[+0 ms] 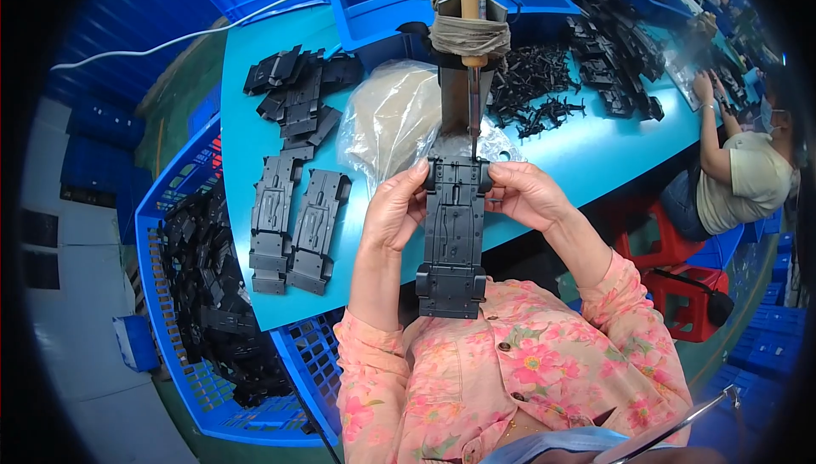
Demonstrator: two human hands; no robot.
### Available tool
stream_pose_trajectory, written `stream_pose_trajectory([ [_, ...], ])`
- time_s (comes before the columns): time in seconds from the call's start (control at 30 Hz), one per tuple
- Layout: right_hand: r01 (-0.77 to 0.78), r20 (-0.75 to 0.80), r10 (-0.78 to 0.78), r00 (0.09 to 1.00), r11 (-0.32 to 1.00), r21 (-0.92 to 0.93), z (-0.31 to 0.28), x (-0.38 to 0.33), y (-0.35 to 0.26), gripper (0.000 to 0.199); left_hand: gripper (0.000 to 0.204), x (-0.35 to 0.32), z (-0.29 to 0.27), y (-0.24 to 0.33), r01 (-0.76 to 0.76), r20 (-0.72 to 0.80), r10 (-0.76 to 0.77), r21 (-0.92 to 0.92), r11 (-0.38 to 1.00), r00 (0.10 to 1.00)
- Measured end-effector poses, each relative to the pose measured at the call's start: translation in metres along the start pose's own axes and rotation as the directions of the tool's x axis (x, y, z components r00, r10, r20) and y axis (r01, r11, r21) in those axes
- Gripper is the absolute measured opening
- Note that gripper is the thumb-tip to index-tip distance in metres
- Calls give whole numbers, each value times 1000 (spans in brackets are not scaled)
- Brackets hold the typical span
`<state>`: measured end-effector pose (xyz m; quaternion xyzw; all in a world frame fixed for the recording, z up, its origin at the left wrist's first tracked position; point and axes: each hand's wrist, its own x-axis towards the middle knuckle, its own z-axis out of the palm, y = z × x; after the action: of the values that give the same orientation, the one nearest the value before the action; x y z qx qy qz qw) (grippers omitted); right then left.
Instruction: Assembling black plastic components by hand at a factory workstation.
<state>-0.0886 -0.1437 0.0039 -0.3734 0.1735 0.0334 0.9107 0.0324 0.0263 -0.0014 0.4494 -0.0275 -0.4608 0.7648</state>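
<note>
A long black plastic chassis plate (453,234) is held in front of my chest, its far end between my two hands. My left hand (398,209) pinches the far left corner, and my right hand (529,196) grips the far right corner. Just over that far edge hangs the thin metal tip of a soldering-iron-like tool (475,111) with a wooden handle. Cloth (469,37) binds the tool to a metal upright (453,94). Whether the tip touches the plate, I cannot tell.
On the turquoise table (374,281), more black plates (297,209) lie at left, beside a clear plastic bag (391,116). Small black parts (535,82) are heaped at right. A blue basket (208,413) of black pieces stands left. A co-worker (739,171) sits at far right near red stools (688,294).
</note>
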Motion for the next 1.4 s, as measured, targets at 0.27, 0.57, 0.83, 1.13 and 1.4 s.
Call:
stream_pose_trajectory([
  [0.27,-46,-5,46,999,999,26,-12,1,10,15,26,1,-4,-14,14,9,-14,-37,999,1000],
  [0.57,23,38,-22,999,999,-24,-1,0,7,27,26,6,-1,4,-10,21,9,34,999,1000],
  [0.83,45,22,-45,999,999,15,3,0,6,35,26,8,2,14,-7,23,5,69,998,1000],
  [1.13,62,24,-63,998,998,22,5,1,4,33,25,11,4,19,-21,27,20,51,998,999],
  [1.4,70,21,-70,997,997,30,1,2,7,31,25,13,2,18,21,39,-23,48,999,999],
])
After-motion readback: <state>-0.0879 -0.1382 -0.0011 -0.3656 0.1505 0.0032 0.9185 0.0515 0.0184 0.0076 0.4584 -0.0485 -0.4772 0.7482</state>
